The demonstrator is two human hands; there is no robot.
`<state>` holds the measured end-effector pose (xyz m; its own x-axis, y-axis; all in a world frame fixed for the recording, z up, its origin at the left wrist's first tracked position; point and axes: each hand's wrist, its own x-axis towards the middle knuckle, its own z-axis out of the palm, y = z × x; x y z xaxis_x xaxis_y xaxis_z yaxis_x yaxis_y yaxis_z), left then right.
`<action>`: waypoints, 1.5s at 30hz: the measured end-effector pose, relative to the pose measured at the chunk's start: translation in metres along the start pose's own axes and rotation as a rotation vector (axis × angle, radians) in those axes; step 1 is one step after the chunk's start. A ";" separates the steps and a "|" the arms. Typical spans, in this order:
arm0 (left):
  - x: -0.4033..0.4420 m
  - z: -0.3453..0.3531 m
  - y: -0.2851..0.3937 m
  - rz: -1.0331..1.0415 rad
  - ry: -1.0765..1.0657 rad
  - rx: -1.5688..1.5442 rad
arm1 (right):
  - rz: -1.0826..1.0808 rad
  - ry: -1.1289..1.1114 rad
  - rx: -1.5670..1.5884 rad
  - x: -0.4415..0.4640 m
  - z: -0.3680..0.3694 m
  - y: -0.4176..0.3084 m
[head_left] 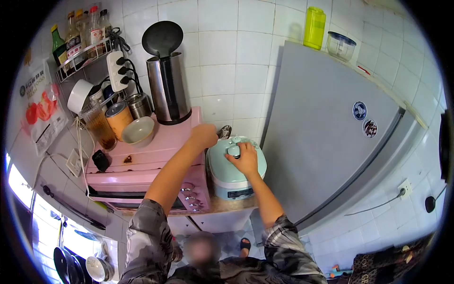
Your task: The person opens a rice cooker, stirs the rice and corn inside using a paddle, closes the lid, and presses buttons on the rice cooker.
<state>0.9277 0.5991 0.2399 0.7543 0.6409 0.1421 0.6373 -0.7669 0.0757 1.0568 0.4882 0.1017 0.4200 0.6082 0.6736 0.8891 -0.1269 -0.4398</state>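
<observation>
A mint-green rice cooker (222, 163) stands with its lid down between the pink oven and the fridge. My right hand (247, 161) rests on top of it, fingers curled around a raised pale-green knob (233, 151) on the lid. My left hand (203, 137) is closed just left of the cooker, above the oven's right edge. From its fingers a shiny metal spoon (224, 132) appears to stick out behind the lid; its handle is hidden in the hand.
On the pink oven (165, 146) stand a steel kettle (168, 90) with its lid up, a pale bowl (138, 131), an orange canister (119, 118) and a ribbed glass (98, 125). A power strip (117, 71) hangs above. The grey fridge (321, 128) rises at right.
</observation>
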 end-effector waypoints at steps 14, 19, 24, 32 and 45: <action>0.020 0.019 0.010 0.009 0.007 -0.016 | 0.010 -0.019 -0.015 0.000 -0.002 -0.002; 0.012 0.010 0.018 -0.046 -0.085 -0.142 | 0.013 -0.027 -0.021 0.000 0.000 0.000; 0.013 0.020 0.018 -0.038 -0.024 -0.152 | 0.012 -0.026 -0.015 0.000 -0.002 -0.002; 0.013 0.028 0.017 -0.017 0.057 -0.147 | 0.020 -0.044 -0.026 0.000 -0.002 -0.002; 0.008 0.020 0.017 -0.040 -0.047 -0.089 | 0.017 -0.035 -0.008 0.001 -0.003 -0.002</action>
<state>0.9480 0.5925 0.2222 0.7365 0.6703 0.0908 0.6522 -0.7393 0.1677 1.0556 0.4870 0.1049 0.4283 0.6332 0.6447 0.8835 -0.1435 -0.4460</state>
